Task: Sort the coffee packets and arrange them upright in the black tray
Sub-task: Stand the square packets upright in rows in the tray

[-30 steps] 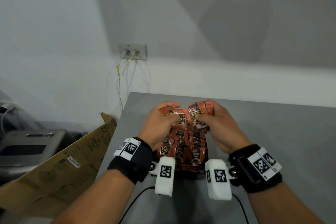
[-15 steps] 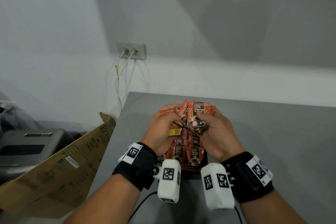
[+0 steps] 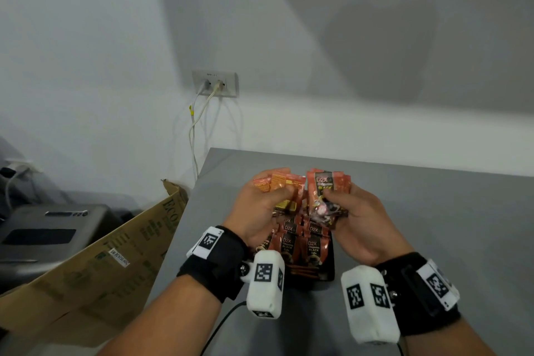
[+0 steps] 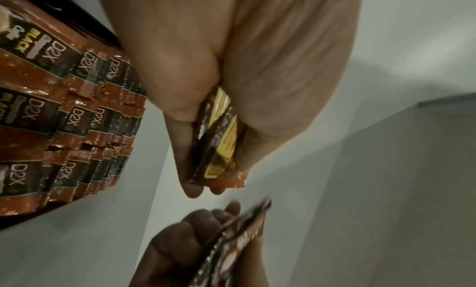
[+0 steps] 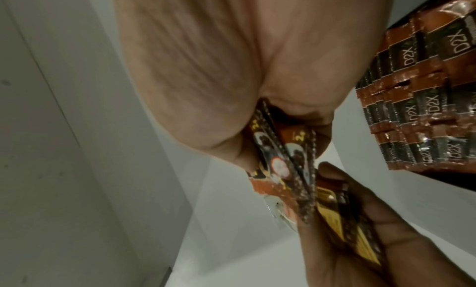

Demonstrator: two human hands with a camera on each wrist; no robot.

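Note:
Orange and black D2X coffee packets (image 3: 300, 243) stand upright in rows in the black tray (image 3: 332, 272) on the grey table. Above the tray's far end my left hand (image 3: 264, 205) grips a small stack of packets (image 3: 278, 186) showing their orange and yellow backs. Just to its right, my right hand (image 3: 351, 211) pinches another few packets (image 3: 328, 191) with the D2X front facing me. The left wrist view shows the left stack (image 4: 219, 140) edge-on between thumb and fingers, and the rows in the tray (image 4: 77, 116). The right wrist view shows the right bundle (image 5: 280, 159).
An open cardboard box (image 3: 95, 263) stands off the table's left edge, with a grey machine (image 3: 49, 234) behind it. Cables hang from a wall socket (image 3: 215, 84) beyond the table's far left corner. Grey tabletop (image 3: 448, 225) stretches to the right of the tray.
The two bundles, pressed together half a second ago, have come apart: the left stack now sits left with backs showing and the right bundle stands more upright.

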